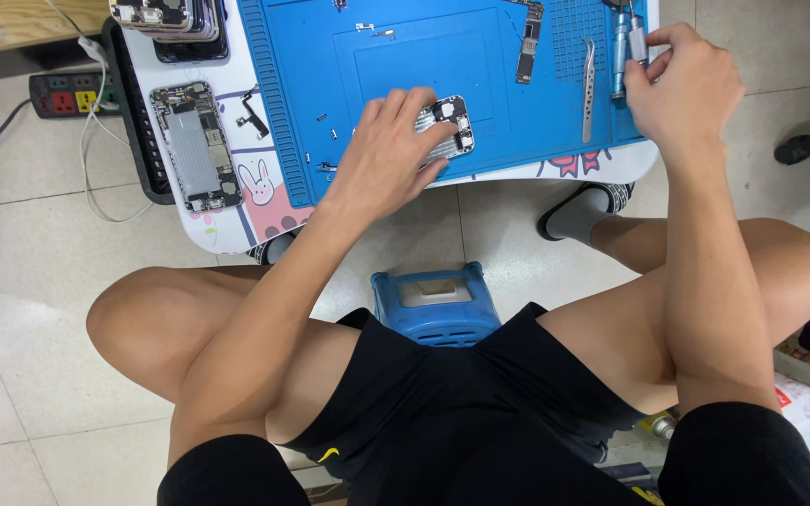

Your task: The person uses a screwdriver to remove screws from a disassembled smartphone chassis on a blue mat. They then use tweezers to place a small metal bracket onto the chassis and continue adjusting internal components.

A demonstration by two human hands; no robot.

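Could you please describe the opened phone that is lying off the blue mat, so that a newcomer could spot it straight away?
Start at the blue work mat on the small white table. Just left of the mat's edge, on the bare tabletop, lies an opened phone housing. Unlike the one under the left hand, nobody touches it, and a bunny drawing sits beside it.

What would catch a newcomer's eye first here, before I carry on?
The bright blue work mat covering the small table, with the left hand pressing down an opened phone housing near its front edge. At the mat's right end the right hand pinches a silver screwdriver, tweezers lying just left of it. Another gutted phone lies off the mat, at the table's left.
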